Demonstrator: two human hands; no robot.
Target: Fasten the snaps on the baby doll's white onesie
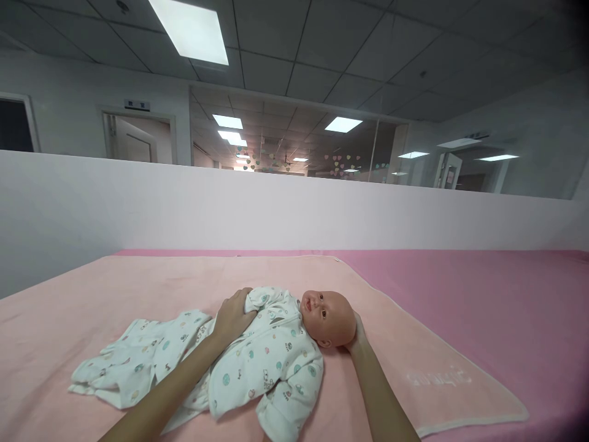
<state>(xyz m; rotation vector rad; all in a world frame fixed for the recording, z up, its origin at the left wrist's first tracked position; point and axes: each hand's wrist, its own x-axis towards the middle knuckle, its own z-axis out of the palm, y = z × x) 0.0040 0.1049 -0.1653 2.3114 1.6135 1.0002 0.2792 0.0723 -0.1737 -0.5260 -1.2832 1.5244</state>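
Observation:
A baby doll [329,316] lies on its back with its bald head to the right and its face turned up. It wears a white top [257,353] printed with small green and grey figures. White trousers [151,347] with the same print stretch out to the left. My left hand [234,316] grips the doll at its far side, by the far sleeve, with the thumb across the front and the fingertips partly hidden. Under the back of the head, my right hand [358,333] is cupped around it, its fingers mostly hidden behind the head.
The doll is on a peach blanket [414,344] with a pale edge, spread over a pink surface [483,301]. A low white partition [294,209] runs along the back. Beyond it are a glass window [294,144] and an open door [133,141].

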